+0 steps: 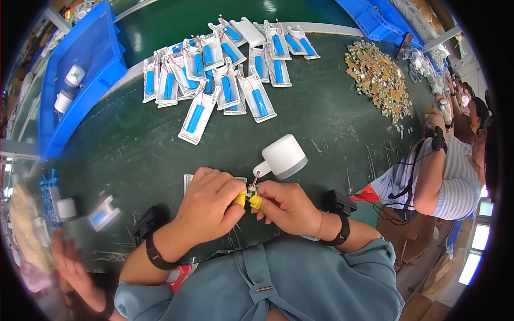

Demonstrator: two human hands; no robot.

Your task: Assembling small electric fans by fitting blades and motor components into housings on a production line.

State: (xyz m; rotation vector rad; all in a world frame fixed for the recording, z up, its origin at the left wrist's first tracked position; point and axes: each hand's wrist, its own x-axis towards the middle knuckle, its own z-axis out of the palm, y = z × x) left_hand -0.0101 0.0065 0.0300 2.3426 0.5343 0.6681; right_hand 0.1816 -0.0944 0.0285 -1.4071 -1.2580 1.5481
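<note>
Close in front of me, a small green circuit board [252, 191] is pinched between my left hand [209, 202] and my right hand [287, 206]. Yellow covers wrap both thumb tips. Thin wires run from the board up to a white rounded device [284, 155] with a grey end and a short neck, lying on the table just beyond my fingers. Behind my left hand a white housing [187, 182] lies mostly hidden. Past it, several white half-shells with blue cylindrical batteries [195, 119] and red wires are heaped at the far side of the table.
A pile of small circuit boards [377, 77] spreads at the far right. One blue bin [118, 45] stands at the left, holding white devices; another blue bin [369, 21] is far right. A co-worker's blurred hand [69, 262] is at lower left, near a shell [103, 214]. Another person [444, 176] works at right.
</note>
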